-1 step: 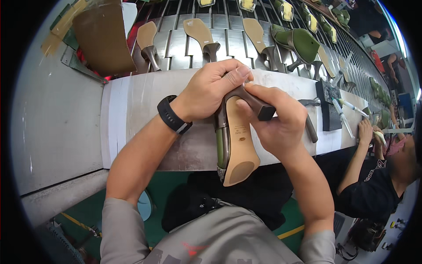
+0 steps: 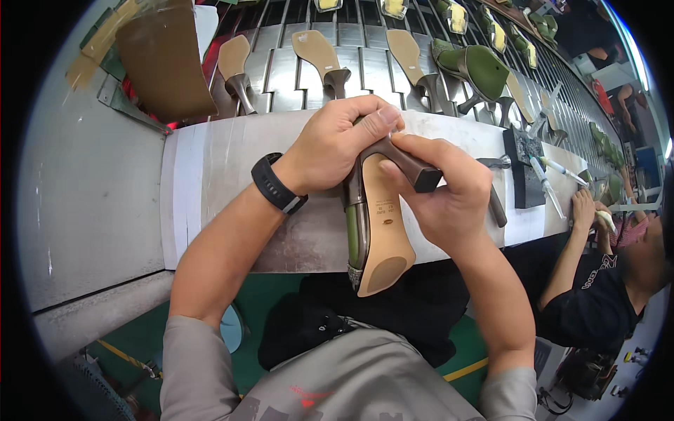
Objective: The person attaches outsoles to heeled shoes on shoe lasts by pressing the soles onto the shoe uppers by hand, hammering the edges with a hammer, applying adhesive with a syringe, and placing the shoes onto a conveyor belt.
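A high-heeled shoe [image 2: 385, 231] is held sole up over the front of the bench, its toe pointing toward me. It has a tan sole, a green and dark metallic side, and a glittery patch at the toe. My left hand [image 2: 337, 144] is closed around the shoe's back end, thumb bent near the heel seat. Around the brown block heel [image 2: 414, 168] curl the fingers of my right hand [image 2: 453, 189], with its thumb against the sole by the heel. The two hands' fingertips nearly meet at the heel's base, and what lies beneath them is hidden.
Behind the bench [image 2: 232, 203], a slatted metal conveyor [image 2: 281, 98] carries several soles with heels and a green shoe [image 2: 477, 67]. A hammer [image 2: 496, 189] lies right of my hands, beside a dark box [image 2: 523, 168] with syringe-like tools. A co-worker [image 2: 590, 295] works at far right.
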`<state>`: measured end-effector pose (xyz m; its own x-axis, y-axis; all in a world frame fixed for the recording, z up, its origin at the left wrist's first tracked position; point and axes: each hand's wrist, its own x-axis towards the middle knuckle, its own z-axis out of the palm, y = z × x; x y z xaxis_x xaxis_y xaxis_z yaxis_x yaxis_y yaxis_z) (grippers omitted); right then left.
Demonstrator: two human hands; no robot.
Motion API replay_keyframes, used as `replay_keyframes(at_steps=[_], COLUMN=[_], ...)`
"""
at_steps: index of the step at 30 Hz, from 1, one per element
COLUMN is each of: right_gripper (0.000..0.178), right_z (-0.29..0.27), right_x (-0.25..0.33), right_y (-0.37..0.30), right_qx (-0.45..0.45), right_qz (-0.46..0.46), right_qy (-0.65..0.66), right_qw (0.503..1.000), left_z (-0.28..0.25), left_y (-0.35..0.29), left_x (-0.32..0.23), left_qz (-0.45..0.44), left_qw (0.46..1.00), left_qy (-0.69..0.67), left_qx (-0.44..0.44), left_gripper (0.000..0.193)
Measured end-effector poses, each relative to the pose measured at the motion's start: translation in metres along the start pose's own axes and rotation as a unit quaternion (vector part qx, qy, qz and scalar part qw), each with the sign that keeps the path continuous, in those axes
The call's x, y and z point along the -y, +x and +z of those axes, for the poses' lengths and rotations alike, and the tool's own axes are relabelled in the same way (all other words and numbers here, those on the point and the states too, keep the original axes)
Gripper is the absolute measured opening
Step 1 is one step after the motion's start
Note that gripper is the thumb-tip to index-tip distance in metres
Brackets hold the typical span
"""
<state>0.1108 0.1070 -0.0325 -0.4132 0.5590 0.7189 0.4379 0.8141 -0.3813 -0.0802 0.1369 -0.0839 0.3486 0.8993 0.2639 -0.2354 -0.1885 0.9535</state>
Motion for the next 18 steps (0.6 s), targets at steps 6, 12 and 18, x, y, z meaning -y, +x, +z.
replay_keyframes(at_steps=[6, 12, 18], right_gripper=[0.036, 0.045, 0.046], right_z=[-0.035, -0.023, -0.010], right_x=[0.009, 0.013, 0.018], right_y=[0.001, 0.024, 0.012], right_qx=[0.268, 0.318, 0.278], right_qz=[0.472, 0.483, 0.436], right_qy=[0.158, 0.140, 0.095], right_qw=[0.825, 0.804, 0.850], left_z=[0.015, 0.015, 0.010], left_y=[-0.004, -0.005, -0.007], left_x=[0.001, 0.004, 0.001], left_qz=[0.013, 0.029, -0.005], left_qw=[0.997, 0.995, 0.994], left_qy=[0.054, 0.055, 0.080], left_qx=[-0.054, -0.077, -0.069], left_gripper=[0.042, 0.044, 0.047])
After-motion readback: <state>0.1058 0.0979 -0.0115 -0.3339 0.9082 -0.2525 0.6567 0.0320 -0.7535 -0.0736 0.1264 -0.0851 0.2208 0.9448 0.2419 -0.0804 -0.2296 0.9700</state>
